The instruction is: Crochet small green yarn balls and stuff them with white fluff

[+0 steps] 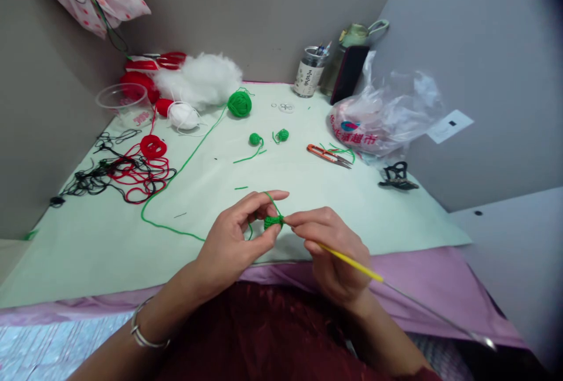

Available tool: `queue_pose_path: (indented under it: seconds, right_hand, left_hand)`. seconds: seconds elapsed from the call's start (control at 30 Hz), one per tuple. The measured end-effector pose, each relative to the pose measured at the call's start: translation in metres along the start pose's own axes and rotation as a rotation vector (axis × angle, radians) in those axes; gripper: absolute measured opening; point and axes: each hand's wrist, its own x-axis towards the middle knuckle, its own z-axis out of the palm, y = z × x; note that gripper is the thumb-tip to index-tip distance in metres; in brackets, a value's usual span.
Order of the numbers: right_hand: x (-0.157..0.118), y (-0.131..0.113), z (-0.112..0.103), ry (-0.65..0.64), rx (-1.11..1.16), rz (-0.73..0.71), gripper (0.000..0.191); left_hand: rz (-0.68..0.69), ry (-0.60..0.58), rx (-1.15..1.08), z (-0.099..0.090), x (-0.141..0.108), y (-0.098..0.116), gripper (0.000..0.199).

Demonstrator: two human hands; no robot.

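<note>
We view, from above, two bare hands working close together over the near part of the tabletop (pixel 109 264). In the left hand (pixel 235 234), we see a narrow grip: thumb and fingers pinch a small green knitted piece (pixel 272 222), which lies between the fingertips with its right end facing the other hand. A green strand (pixel 176 177) runs from the green yarn ball (pixel 240 104) across the surface to this hand, and a length of it passes over the raised index finger down to the piece. The grip of the right hand (pixel 336 246) is likewise narrow, closed around a slender yellow-handled rod (pixel 352 261); its fingertips meet the right end of the piece, and we cannot make out the rod's tip there. Beyond the hands, we note two small green balls (pixel 283 135) and orange-handled snips (pixel 329 155).
</note>
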Motion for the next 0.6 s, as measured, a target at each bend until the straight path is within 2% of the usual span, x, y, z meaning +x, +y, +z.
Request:
queue_pose_path:
  seconds: [0.13,0.3,0.37,0.5,0.57,0.6]
  right_hand:
    - [-0.004,0.004,0.007,0.069,-0.056,-0.052,0.019]
    - [0.001,0.003,0.009,0.107,0.014,-0.037,0.020]
    - [0.002,0.003,0.010,0.089,-0.053,-0.083,0.020]
    - [-0.004,0.007,0.016,0.057,-0.408,-0.232,0.023]
    - [-0.008,0.008,0.020,0.093,-0.492,-0.248,0.027]
    - [-0.009,0.008,0.021,0.118,-0.465,-0.223,0.029]
  left_hand:
    - [0.021,0.013,0.015,0.000,0.000,-0.001,0.039]
    - [0.031,0.013,0.000,-0.001,0.001,-0.002,0.039]
    - [-0.022,0.000,-0.078,0.000,0.002,-0.003,0.042]
    - [-0.148,0.003,-0.304,0.005,0.001,-0.008,0.052]
    - [-0.185,-0.006,-0.446,0.007,-0.001,-0.011,0.054]
    - [-0.215,-0.028,-0.522,0.007,-0.002,-0.012,0.053]
